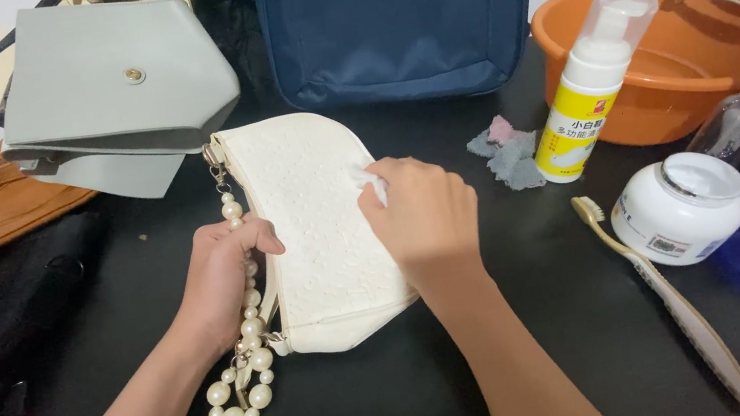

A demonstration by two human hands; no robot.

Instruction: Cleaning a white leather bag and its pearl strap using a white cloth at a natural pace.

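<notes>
Two bare hands work on a cream textured leather handbag (318, 226) lying flat on a black table (509, 334).

The left hand (225, 278) curls closed over the bag's edge and its pearl bead strap (250, 356). The right hand (425, 214), fingers bent, presses a small white cloth (368, 182) against the bag's face. A grey flap handbag (109, 91) sits just behind.

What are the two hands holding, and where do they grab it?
The left hand grips the white textured purse at its pearl-strap edge. The right hand presses a small white cloth on the purse's face.
</notes>
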